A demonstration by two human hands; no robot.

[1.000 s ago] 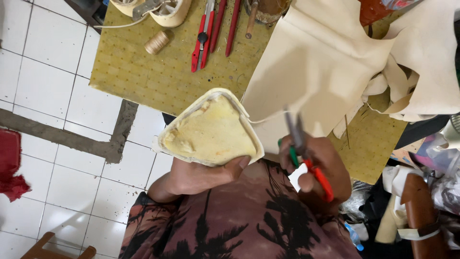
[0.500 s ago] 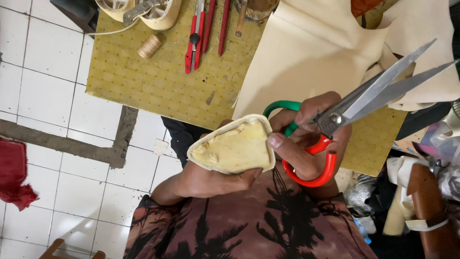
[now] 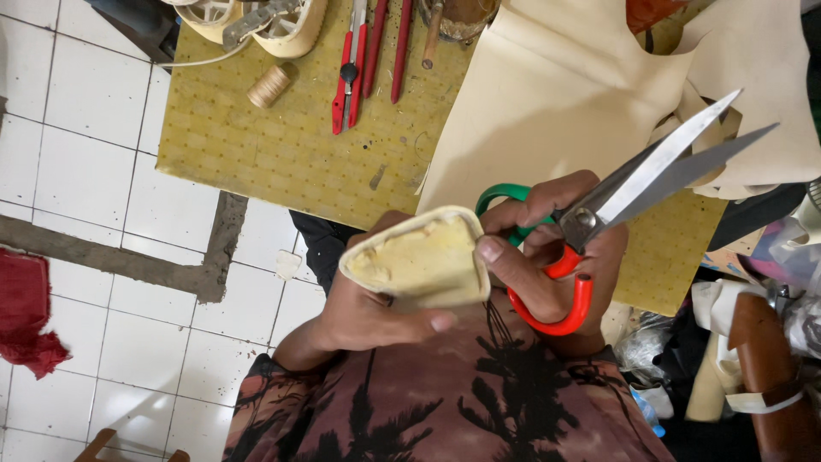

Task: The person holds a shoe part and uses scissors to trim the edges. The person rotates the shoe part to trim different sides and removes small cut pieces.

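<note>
While the left hand grips a cream, shell-shaped piece from below, thumb lying along its lower edge, the right hand is closed through the loops of the scissors, one loop green and one red. Its thumb presses the right edge of the piece, so both hands are full. The scissor blades stand slightly apart and point up and to the right of the piece, away from it, with nothing between them. The piece is held in the air above the person's lap, just below the near edge of the yellow tabletop. Its rim looks rolled and uneven, and I see no fresh cut or loose offcut by it, so any trimming seems yet to come. Above the piece on the tabletop lie a cream sheet, red tools and a thread spool.
</note>
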